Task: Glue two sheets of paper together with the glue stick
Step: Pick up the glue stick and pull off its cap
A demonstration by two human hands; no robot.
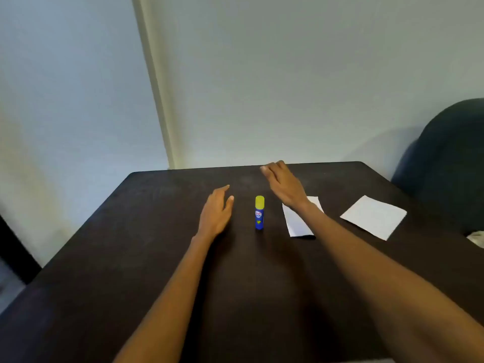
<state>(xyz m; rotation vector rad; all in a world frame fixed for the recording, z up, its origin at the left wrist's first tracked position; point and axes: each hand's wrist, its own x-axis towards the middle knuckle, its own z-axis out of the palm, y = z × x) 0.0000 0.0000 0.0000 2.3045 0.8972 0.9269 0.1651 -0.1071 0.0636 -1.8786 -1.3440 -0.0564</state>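
Observation:
A blue glue stick (259, 213) with a yellow cap stands upright on the dark table (131, 244), capped. My left hand (216, 210) hovers just left of it, fingers apart and holding nothing. My right hand (284, 185) reaches past the glue stick on its right side, open and empty, near the table's far edge. My right forearm crosses over one white sheet of paper (297, 221) and hides part of it. A second white sheet (374, 216) lies flat further right, apart from the first.
A dark blue chair back (445, 158) stands beyond the table's right corner. A pale crumpled object (477, 238) shows at the right edge. Walls close the far side, with the table's back edge near my right fingertips.

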